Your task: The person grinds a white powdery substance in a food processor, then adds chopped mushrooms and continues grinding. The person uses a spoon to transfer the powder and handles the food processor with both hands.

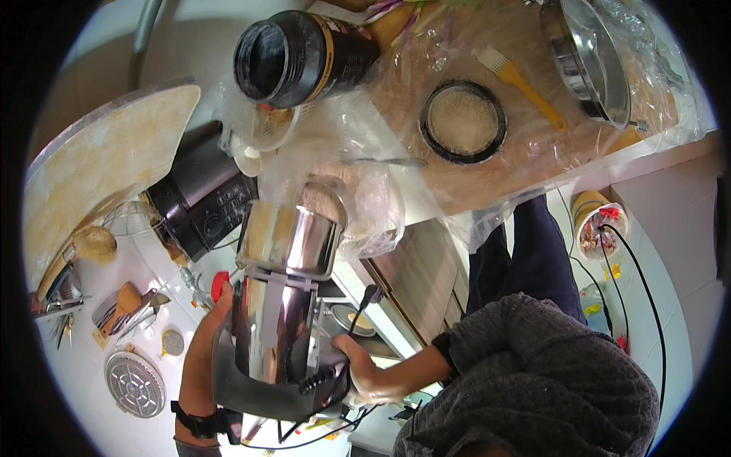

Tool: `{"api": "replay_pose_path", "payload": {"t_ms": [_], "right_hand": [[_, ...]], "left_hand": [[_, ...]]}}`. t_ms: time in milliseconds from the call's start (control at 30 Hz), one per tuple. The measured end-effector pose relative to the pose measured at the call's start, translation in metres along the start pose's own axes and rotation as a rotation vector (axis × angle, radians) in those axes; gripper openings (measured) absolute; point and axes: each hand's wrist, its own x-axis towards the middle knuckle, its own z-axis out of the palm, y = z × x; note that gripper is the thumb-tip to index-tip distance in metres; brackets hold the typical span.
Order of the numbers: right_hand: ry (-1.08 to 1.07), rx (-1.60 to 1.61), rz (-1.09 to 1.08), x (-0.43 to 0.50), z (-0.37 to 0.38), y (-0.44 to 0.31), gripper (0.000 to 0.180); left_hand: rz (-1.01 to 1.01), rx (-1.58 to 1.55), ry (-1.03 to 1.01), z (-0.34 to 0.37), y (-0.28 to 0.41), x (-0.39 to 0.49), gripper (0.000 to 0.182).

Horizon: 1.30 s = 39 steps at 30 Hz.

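Both my hands hold a tilted stainless steel grinder (274, 331) with a dark base. My left hand (224, 300) grips its left side beside a red knob (219, 287). On the right, my right hand (362, 371) grasps the base near a coiled black cord, and a plug (371, 294) hangs by it. The grinder's steel bowl (291, 240) leans toward a clear plastic bag (371, 228). Pale brown powder (320, 200) shows at the bowl's far edge; whether it lies in the bowl or the bag, I cannot tell.
Plastic sheeting covers the counter (400, 108), bearing a dark-rimmed round dish of powder (464, 120), a yellow-handled brush (531, 94) and a round steel vessel (588, 63). An open black jar (308, 57), a black appliance (200, 200) and a cutting board (125, 131) stand left. A bucket (588, 205) and cables lie right.
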Motion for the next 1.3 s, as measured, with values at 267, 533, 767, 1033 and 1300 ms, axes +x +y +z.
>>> {"api": "replay_pose_path", "payload": {"t_ms": [267,533,767,1033,1300], "right_hand": [[0.023,-0.061,-0.028,0.01,0.006,-0.003,0.043],[0.056,-0.15,0.079,-0.009,-0.001,-0.009,0.047],[-0.041,-0.399,-0.121,-0.022,-0.021,-0.026,0.042],[0.203,-0.78,-0.489,-0.034,-0.08,-0.047,0.029],[0.033,-1.401,-0.577,-0.061,-0.129,-0.031,0.027]], "left_hand": [[0.028,0.04,-0.02,-0.002,0.005,-0.015,0.057],[0.071,-0.012,-0.015,0.004,-0.012,-0.022,0.057],[0.177,-0.267,-0.02,0.038,-0.066,-0.018,0.057],[0.429,-0.813,0.112,0.097,-0.183,-0.011,0.057],[0.572,-1.313,0.477,0.171,-0.327,-0.023,0.06]]}}
